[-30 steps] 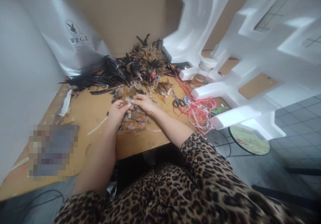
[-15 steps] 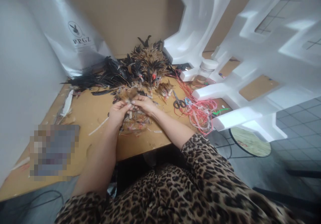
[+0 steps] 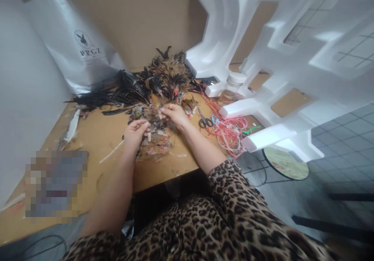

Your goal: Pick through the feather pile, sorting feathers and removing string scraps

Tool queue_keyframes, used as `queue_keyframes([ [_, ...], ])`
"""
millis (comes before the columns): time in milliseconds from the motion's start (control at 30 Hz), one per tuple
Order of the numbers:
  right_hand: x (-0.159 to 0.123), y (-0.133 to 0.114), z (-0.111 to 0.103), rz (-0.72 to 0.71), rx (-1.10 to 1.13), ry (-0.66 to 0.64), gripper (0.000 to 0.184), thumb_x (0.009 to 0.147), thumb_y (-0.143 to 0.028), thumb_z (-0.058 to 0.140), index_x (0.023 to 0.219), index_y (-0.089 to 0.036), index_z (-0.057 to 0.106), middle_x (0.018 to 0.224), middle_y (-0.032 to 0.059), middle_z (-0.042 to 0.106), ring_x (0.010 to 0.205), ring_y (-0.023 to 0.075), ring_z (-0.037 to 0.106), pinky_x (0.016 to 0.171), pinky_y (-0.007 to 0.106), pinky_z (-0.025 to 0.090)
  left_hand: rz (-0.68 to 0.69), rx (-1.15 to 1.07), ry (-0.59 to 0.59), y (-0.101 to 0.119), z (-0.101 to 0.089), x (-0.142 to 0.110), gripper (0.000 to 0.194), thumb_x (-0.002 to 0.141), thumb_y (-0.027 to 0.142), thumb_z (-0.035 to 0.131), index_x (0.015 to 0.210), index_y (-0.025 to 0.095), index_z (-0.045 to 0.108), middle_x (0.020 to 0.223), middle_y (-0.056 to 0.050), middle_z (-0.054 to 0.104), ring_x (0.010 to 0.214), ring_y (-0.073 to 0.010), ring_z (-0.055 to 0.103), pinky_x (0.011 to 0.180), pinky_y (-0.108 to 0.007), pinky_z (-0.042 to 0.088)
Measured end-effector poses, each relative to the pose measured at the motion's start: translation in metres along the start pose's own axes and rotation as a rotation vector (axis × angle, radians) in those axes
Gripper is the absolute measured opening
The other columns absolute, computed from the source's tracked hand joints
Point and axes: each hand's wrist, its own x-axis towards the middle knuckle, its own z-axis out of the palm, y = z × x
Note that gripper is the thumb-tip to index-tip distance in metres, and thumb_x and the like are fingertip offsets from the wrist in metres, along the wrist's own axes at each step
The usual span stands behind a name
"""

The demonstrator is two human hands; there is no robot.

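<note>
My right hand [image 3: 176, 115] pinches a small tuft of brown feathers [image 3: 157, 102] over the table. To its left and a little nearer me, my left hand [image 3: 134, 135] has its thumb and fingertips pressed together; a pale bit shows at their tips, too small to name. Below and between both hands lies a pile of loose feather scraps [image 3: 156, 142]. Behind them spread long black feathers [image 3: 117, 91] and a big bunch of brown feathers [image 3: 169, 72]. Scissors [image 3: 205, 121] with dark handles rest to the right of my right hand.
Tangled pink and white plastic strips [image 3: 230, 132] lie at the table's right edge, near a clear jar [image 3: 235, 82] with a white lid. White moulded foam [image 3: 263, 113] rises over the right side. A silver bag [image 3: 78, 54] stands at the back left; a blurred-out flat object [image 3: 58, 185] lies front left.
My hands have moved apart from being together at the tuft. The right hand has gone right and slightly up with the brown feathers; the left has drawn left. The view has shifted slightly.
</note>
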Motion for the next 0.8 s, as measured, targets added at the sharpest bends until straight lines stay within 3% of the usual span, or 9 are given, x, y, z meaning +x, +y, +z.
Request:
queue_keyframes([
  [67,0.007,-0.014,-0.018,-0.015,-0.080,0.092,0.020,0.065,-0.032,0.066,0.069,-0.015,0.057,0.055,-0.0046,0.055,0.049,0.0062,0.045,0.049,0.019,0.034,0.005,0.006,0.015,0.000,-0.001,0.000,0.027,0.061,0.032,0.072,0.080,0.014,0.064,0.072,-0.004,0.067,0.051,-0.0081,0.056,0.044,-0.018,0.042],
  [233,0.020,-0.035,-0.081,-0.226,-0.421,0.342,0.009,0.066,-0.022,0.059,0.068,-0.014,0.057,0.060,-0.0034,0.054,0.056,0.0074,0.046,0.057,0.021,0.038,0.021,-0.012,0.037,-0.001,-0.004,0.002,0.022,0.065,0.032,0.070,0.078,0.014,0.065,0.073,-0.003,0.067,0.047,-0.0048,0.052,0.043,-0.016,0.039],
  [400,0.015,-0.028,-0.133,-0.185,-0.693,0.442,0.005,0.067,-0.017,0.054,0.069,-0.013,0.057,0.062,-0.0009,0.055,0.058,0.0081,0.047,0.061,0.022,0.038,0.028,-0.005,0.056,-0.001,-0.007,0.004,0.021,0.065,0.031,0.069,0.077,0.014,0.066,0.070,-0.003,0.066,0.045,-0.0041,0.050,0.042,-0.015,0.037],
  [500,0.010,-0.020,-0.143,-0.113,-0.845,0.436,0.009,0.068,-0.015,0.052,0.069,-0.011,0.060,0.064,0.0006,0.057,0.059,0.0077,0.046,0.062,0.023,0.037,0.031,0.005,0.061,-0.001,-0.007,0.005,0.021,0.065,0.031,0.068,0.076,0.013,0.066,0.068,-0.003,0.066,0.043,-0.0039,0.048,0.042,-0.015,0.036],
  [633,0.011,-0.008,-0.141,-0.063,-0.920,0.408,0.013,0.068,-0.014,0.050,0.070,-0.010,0.062,0.065,0.0023,0.057,0.062,0.0090,0.048,0.066,0.024,0.038,0.043,-0.031,0.101,-0.002,-0.009,0.007,0.020,0.065,0.030,0.067,0.075,0.013,0.065,0.068,-0.002,0.066,0.044,-0.0046,0.050,0.042,-0.015,0.037],
  [733,0.012,-0.005,-0.134,-0.087,-1.012,0.514,0.026,0.067,-0.015,0.053,0.090,-0.011,0.064,0.087,0.0070,0.061,0.077,0.0147,0.053,0.076,0.029,0.041,0.046,-0.061,0.141,-0.001,-0.009,0.008,0.020,0.064,0.029,0.068,0.074,0.013,0.064,0.066,-0.002,0.065,0.045,-0.0051,0.051,0.041,-0.015,0.037],
  [800,0.009,-0.010,-0.124,-0.179,-1.070,0.621,0.041,0.069,-0.017,0.054,0.109,-0.012,0.059,0.108,0.0114,0.056,0.091,0.0188,0.054,0.083,0.032,0.042,0.048,-0.080,0.172,0.000,-0.010,0.008,0.020,0.064,0.030,0.068,0.073,0.012,0.064,0.065,-0.002,0.065,0.046,-0.0052,0.051,0.041,-0.015,0.036],
])
